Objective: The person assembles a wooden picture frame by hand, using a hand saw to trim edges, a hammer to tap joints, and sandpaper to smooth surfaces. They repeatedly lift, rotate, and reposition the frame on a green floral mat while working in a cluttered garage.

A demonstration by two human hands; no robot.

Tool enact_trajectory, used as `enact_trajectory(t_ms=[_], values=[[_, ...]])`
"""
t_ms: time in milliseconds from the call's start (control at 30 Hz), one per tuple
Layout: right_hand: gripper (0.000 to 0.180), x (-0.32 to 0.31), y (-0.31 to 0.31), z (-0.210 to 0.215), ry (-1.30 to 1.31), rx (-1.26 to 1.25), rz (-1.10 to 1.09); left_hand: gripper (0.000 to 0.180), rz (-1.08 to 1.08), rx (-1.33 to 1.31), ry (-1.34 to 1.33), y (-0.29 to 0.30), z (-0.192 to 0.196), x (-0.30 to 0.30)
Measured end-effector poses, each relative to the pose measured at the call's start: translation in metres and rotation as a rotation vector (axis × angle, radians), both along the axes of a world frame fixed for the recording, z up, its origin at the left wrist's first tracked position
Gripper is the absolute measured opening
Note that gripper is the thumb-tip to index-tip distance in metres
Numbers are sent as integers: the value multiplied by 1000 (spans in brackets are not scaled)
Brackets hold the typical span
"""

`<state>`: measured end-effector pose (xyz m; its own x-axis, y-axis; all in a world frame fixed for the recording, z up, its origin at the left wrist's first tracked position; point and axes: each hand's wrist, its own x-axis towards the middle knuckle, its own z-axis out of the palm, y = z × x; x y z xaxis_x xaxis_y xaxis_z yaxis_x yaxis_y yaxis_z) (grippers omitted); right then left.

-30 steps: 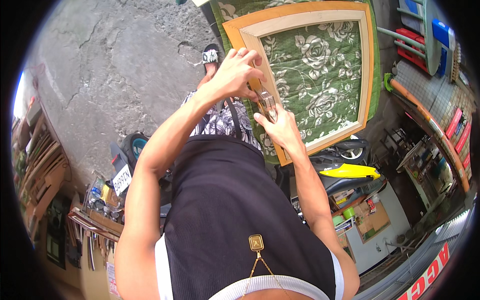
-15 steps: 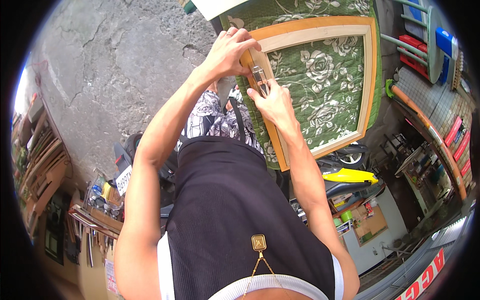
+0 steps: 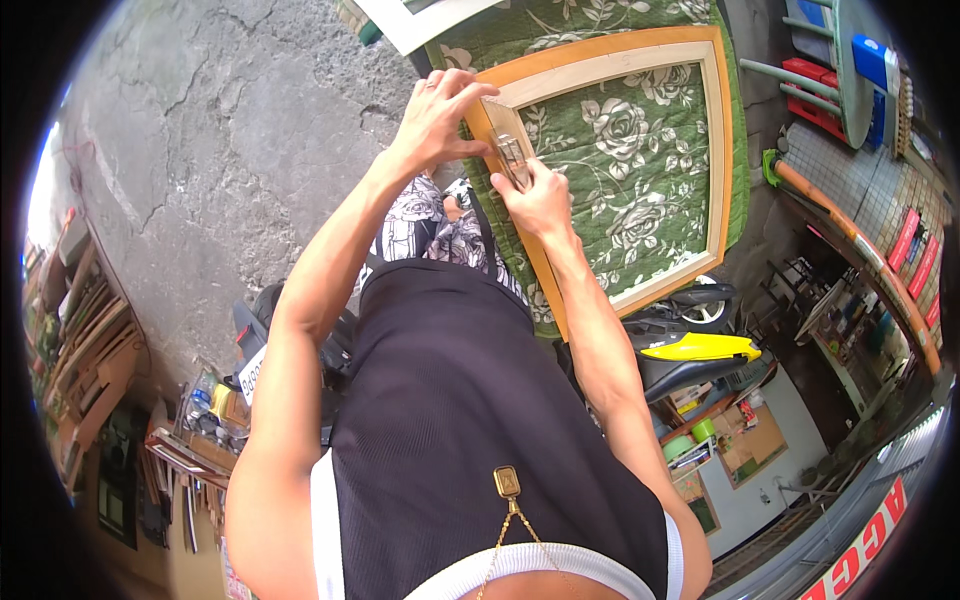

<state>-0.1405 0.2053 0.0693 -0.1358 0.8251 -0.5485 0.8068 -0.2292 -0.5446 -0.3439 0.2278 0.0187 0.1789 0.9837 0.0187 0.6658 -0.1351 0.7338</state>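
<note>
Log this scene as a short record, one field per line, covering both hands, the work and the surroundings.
Left hand: at the frame's left side near the upper corner, thumb and index finger apart
Right hand: holding a metal tool at the frame's left side
Tool type: too small to tell
Frame: wooden, orange-brown outside, paler inside, over the cloth
Cloth: green with pale flowers, visible through the frame's opening
Floor: grey, cracked, to the left
Nearby: yellow panel of a vehicle, below the frame in the picture
</note>
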Motion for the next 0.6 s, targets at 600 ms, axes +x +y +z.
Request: enact_trajectory(t_ms=[600], values=[[61,169,-48,-59,-129,693,-158,97,505,-185,224,-21,-20,40]])
